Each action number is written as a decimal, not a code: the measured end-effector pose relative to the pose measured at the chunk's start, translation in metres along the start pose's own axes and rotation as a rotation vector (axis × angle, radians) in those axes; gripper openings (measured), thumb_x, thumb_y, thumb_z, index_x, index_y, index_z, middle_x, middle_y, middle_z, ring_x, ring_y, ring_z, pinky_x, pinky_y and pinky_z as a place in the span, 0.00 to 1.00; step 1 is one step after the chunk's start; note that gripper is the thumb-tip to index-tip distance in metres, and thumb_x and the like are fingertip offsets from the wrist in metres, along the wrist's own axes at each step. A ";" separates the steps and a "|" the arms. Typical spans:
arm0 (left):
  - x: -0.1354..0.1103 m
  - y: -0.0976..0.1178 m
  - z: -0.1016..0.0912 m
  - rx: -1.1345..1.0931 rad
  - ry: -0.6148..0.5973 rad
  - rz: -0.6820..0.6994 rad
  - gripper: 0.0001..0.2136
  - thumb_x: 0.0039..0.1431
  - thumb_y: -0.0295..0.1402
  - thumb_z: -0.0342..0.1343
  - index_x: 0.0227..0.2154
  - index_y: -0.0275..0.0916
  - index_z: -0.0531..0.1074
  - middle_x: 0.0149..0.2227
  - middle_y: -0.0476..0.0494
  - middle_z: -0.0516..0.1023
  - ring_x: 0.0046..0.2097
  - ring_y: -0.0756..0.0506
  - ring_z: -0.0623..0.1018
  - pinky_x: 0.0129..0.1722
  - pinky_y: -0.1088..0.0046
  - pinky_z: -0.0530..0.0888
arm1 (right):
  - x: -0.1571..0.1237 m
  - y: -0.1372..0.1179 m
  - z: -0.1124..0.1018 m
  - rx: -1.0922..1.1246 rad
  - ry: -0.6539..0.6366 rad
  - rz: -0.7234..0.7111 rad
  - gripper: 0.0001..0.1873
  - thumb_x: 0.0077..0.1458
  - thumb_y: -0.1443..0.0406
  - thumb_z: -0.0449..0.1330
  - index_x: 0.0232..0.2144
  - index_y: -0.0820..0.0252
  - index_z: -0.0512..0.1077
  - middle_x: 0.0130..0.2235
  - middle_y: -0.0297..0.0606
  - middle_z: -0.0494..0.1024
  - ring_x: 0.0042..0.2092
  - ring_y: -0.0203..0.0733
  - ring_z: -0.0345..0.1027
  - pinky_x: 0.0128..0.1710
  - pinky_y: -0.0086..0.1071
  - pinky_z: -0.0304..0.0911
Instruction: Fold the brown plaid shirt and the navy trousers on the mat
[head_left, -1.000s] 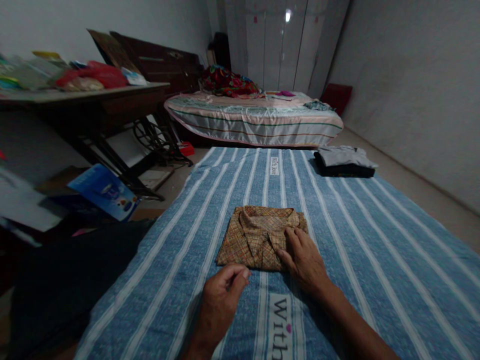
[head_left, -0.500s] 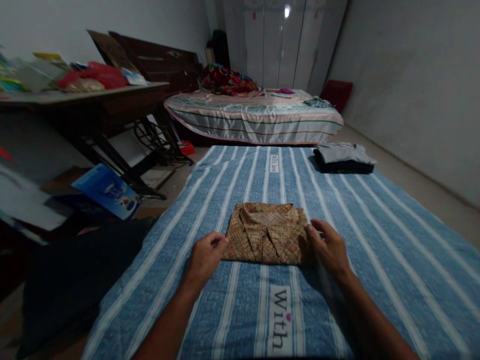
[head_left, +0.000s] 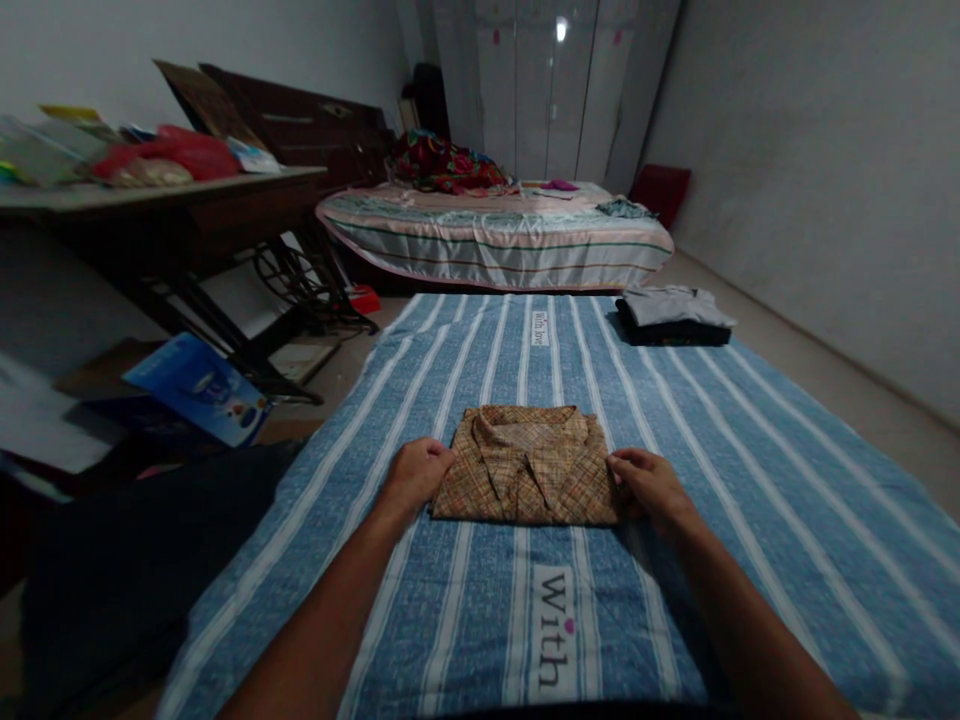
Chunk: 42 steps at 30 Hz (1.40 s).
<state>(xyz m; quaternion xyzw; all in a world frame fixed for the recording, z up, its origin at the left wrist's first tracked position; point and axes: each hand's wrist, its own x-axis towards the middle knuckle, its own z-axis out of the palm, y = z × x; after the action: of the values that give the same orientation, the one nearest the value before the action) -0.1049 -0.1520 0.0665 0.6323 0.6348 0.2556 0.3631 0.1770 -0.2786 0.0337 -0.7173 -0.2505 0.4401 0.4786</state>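
A folded brown checked shirt [head_left: 525,480] lies flat on the blue, white-striped cloth [head_left: 360,590], its collar on top at the far side. At the shirt's left edge, my left hand [head_left: 416,474] has thumb and forefinger pinched together on the fabric. Across from it, my right hand [head_left: 651,488] is closed with its fingertips on the right edge. The fingers' undersides and the cloth right beneath them are hidden.
Folded grey and black clothes [head_left: 675,315] sit at the far right of the striped cloth. Beyond stands a bed [head_left: 495,245] with a red floral bundle. A sewing-machine table [head_left: 292,180] is at left, above a blue box [head_left: 199,388]. Dark fabric [head_left: 150,560] lies lower left.
My left hand has slid farther away along the shirt's left edge, uncovering the near left corner. My right hand stays at the right edge. The whole view has shifted slightly.
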 end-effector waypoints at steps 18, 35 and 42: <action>0.009 -0.002 0.005 -0.209 -0.140 -0.196 0.10 0.38 0.38 0.59 0.16 0.35 0.69 0.14 0.52 0.67 0.17 0.51 0.66 0.17 0.77 0.60 | -0.021 0.002 -0.006 -0.206 -0.058 0.008 0.06 0.56 0.64 0.55 0.29 0.62 0.67 0.16 0.27 0.66 0.13 0.33 0.61 0.10 0.21 0.51; 0.026 0.002 0.006 -0.394 -0.242 -0.311 0.13 0.30 0.34 0.64 0.17 0.36 0.66 0.13 0.52 0.66 0.15 0.51 0.66 0.16 0.77 0.60 | 0.010 -0.008 0.003 -0.239 -0.224 0.089 0.18 0.54 0.60 0.57 0.16 0.60 0.62 0.11 0.27 0.58 0.11 0.29 0.47 0.09 0.23 0.41; 0.026 0.006 0.009 -0.413 -0.158 -0.190 0.10 0.30 0.33 0.62 0.18 0.36 0.68 0.15 0.54 0.69 0.18 0.52 0.68 0.19 0.78 0.62 | 0.016 -0.008 0.009 -0.319 -0.072 -0.103 0.14 0.45 0.69 0.62 0.12 0.62 0.66 0.13 0.27 0.59 0.18 0.28 0.52 0.18 0.23 0.40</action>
<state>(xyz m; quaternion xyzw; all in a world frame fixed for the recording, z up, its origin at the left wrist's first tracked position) -0.0926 -0.1273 0.0622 0.5002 0.5952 0.2946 0.5556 0.1778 -0.2584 0.0335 -0.7542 -0.3703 0.3951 0.3714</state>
